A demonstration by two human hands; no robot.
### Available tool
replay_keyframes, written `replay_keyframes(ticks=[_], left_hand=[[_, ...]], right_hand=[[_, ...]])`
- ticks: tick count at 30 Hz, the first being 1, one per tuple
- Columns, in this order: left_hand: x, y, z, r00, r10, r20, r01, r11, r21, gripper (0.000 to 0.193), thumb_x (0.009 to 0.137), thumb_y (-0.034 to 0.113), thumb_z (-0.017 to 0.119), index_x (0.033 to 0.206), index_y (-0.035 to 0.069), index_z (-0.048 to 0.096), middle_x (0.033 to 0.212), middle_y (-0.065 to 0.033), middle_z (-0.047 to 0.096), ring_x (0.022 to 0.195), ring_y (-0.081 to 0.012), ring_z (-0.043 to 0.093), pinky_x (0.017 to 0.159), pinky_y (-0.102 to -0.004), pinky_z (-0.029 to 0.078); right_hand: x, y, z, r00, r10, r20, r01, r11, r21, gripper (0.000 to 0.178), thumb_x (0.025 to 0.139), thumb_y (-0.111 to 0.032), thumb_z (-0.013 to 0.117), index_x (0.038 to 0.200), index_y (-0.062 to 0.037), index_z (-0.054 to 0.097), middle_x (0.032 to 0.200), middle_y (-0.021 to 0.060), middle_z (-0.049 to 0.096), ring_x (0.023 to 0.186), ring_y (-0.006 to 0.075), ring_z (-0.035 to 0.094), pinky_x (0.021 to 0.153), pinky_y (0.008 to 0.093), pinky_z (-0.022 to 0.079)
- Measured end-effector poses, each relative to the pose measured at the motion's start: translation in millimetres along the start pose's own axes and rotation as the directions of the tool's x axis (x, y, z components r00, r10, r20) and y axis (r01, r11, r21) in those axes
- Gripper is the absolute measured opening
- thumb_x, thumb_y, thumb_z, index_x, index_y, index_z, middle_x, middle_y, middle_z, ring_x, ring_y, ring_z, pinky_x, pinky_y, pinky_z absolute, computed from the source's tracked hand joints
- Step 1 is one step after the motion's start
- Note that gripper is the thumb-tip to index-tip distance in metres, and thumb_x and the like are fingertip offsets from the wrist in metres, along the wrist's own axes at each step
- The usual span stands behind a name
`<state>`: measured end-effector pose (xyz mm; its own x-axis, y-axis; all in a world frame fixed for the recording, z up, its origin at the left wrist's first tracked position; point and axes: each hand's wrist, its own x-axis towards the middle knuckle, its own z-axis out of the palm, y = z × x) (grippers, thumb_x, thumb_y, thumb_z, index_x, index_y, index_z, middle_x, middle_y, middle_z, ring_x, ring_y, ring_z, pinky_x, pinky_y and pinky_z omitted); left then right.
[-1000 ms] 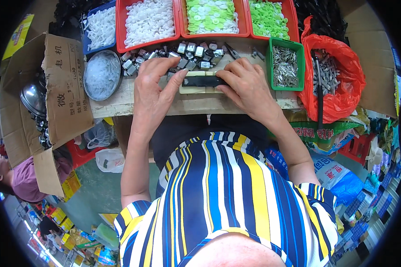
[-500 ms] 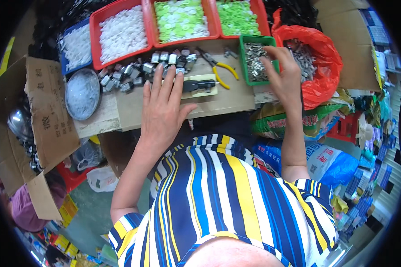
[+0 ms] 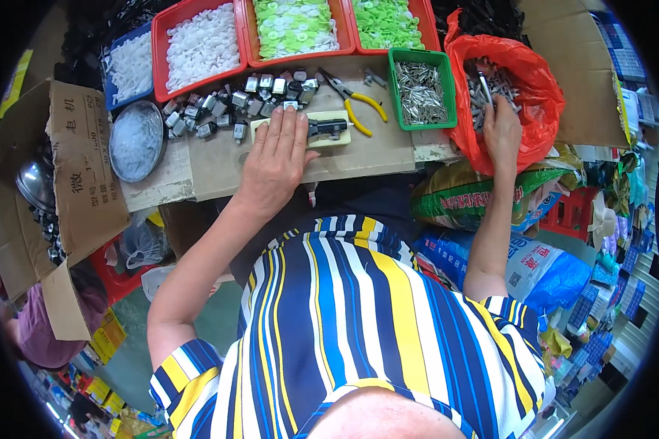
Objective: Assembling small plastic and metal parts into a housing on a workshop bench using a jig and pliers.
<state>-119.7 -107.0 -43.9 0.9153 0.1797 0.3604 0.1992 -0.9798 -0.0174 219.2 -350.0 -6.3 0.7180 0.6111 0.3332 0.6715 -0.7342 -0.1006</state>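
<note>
My left hand (image 3: 274, 154) lies flat, fingers together and stretched out, over the left end of a cream block-like holder (image 3: 329, 140). A black plastic part (image 3: 328, 127) rests in that holder, just right of my fingertips. My right hand (image 3: 503, 135) reaches into a red plastic bag (image 3: 542, 99) full of small grey pieces (image 3: 470, 91). Its fingers pinch a slim silvery rod (image 3: 484, 86); the exact kind of rod is not clear. Left of the bag stands a green tray (image 3: 452, 88) with many thin metal pins (image 3: 419, 91).
Small silvery motors (image 3: 220, 108) lie piled behind my left hand. Yellow-handled pliers (image 3: 359, 113) lie on the cardboard-covered table. Red trays (image 3: 245, 36) of white and green parts line the back. A metal bowl (image 3: 137, 141) and an open carton (image 3: 88, 168) stand at left.
My right hand has gone from above the green tray into the red bag, and a slim rod now shows in its fingers. My left hand stays by the holder, fingers now closer together.
</note>
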Motion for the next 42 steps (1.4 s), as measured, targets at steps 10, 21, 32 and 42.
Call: replay_keyframes(ticks=[10,21,32,42], left_hand=[[0.0,-3.2,2.1,0.995,0.101,-0.023,-0.097,0.985,0.143,0.052,0.094,0.026,0.061,0.13,-0.011,0.056,0.128,-0.0301,0.059,0.122,-0.0419,0.058,0.103,-0.0477,0.047],[-3.9,-1.0,3.9,0.998,0.053,-0.017,-0.05,0.989,0.141,0.053,0.096,0.027,0.059,0.133,-0.01,0.054,0.132,-0.0268,0.058,0.125,-0.0386,0.057,0.103,-0.045,0.047],[-1.5,0.1,3.0,0.997,0.072,-0.021,-0.068,0.985,0.157,0.053,0.096,0.027,0.059,0.132,-0.01,0.054,0.132,-0.0275,0.058,0.124,-0.0392,0.057,0.104,-0.0455,0.047],[-1.1,-0.2,4.0,0.997,0.07,-0.022,-0.065,0.985,0.159,0.054,0.094,0.026,0.061,0.133,-0.011,0.053,0.131,-0.0283,0.057,0.124,-0.04,0.057,0.105,-0.046,0.046]], right_hand=[[-57.0,-147.1,-59.7,0.915,-0.366,0.173,0.174,0.742,0.648,0.024,0.098,-0.012,0.058,0.12,-0.0025,0.056,0.091,0.0229,0.066,0.077,0.0407,0.066,0.064,0.0468,0.05],[-71.9,-182.0,-85.4,0.853,-0.521,-0.031,0.423,0.655,0.626,0.039,0.09,0.001,0.064,0.128,0.0023,0.056,0.109,0.0184,0.068,0.084,0.0351,0.068,0.07,0.0396,0.053],[-74.9,-187.6,-65.0,0.86,-0.502,0.095,0.358,0.725,0.588,0.035,0.097,-0.01,0.058,0.13,-0.0019,0.053,0.088,0.0201,0.066,0.074,0.0395,0.066,0.064,0.0486,0.051],[-71.2,-186.9,-58.5,0.859,-0.51,0.048,0.411,0.742,0.53,0.036,0.096,-0.013,0.06,0.13,-0.0038,0.052,0.09,0.0198,0.068,0.074,0.0395,0.066,0.062,0.0487,0.051]])
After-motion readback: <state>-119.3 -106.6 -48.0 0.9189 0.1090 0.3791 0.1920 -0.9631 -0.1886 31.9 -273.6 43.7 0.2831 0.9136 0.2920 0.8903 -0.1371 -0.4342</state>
